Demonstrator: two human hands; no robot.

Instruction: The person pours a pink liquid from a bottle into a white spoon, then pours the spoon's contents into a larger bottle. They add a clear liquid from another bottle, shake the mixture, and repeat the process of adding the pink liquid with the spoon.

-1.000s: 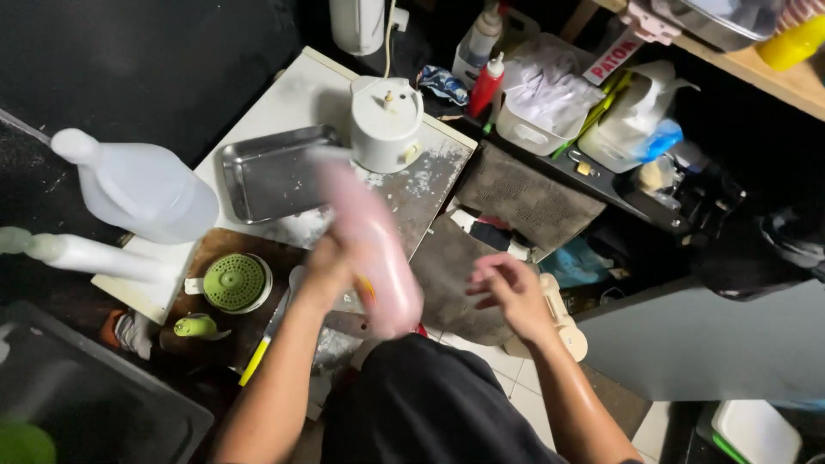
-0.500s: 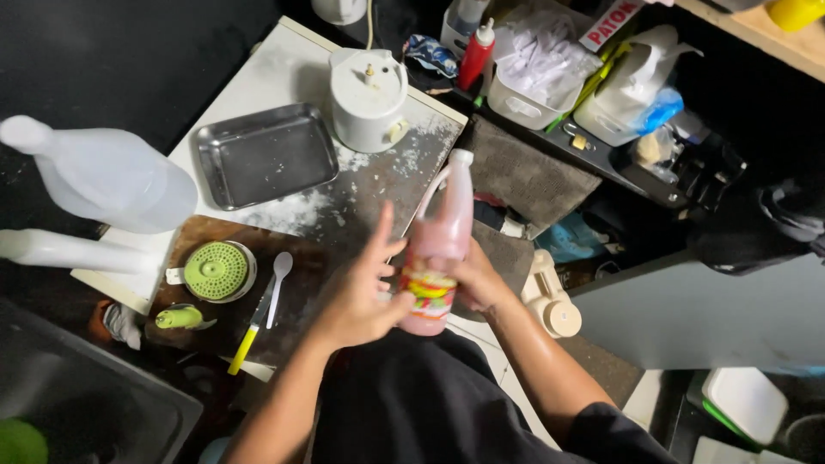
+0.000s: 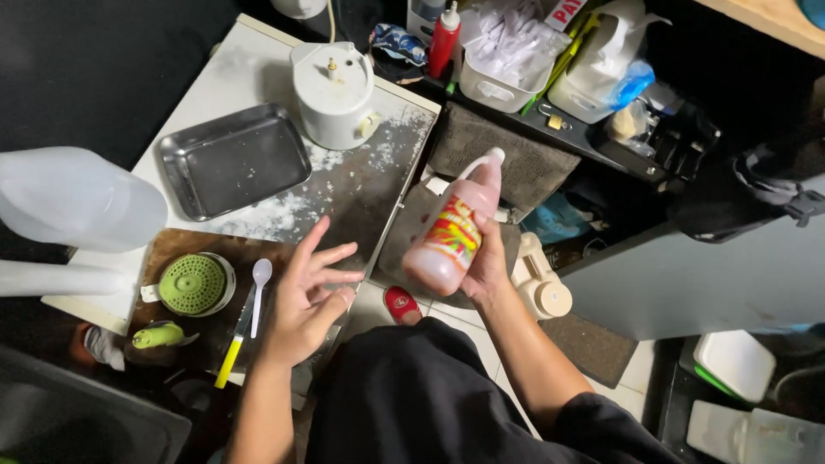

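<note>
1. I wear a black top (image 3: pixel 412 395); its plain, loose cloth fills the lower middle of the view.
2. Its sleeves are short. The right sleeve (image 3: pixel 601 425) ends above the elbow, so that forearm is bare.
3. My left hand (image 3: pixel 305 301) and right hand (image 3: pixel 485 262) are bare, with no gloves.
4. I see no watch or band on either wrist.
5. The left forearm (image 3: pixel 258 412) is bare down to the lower edge of the view.
</note>
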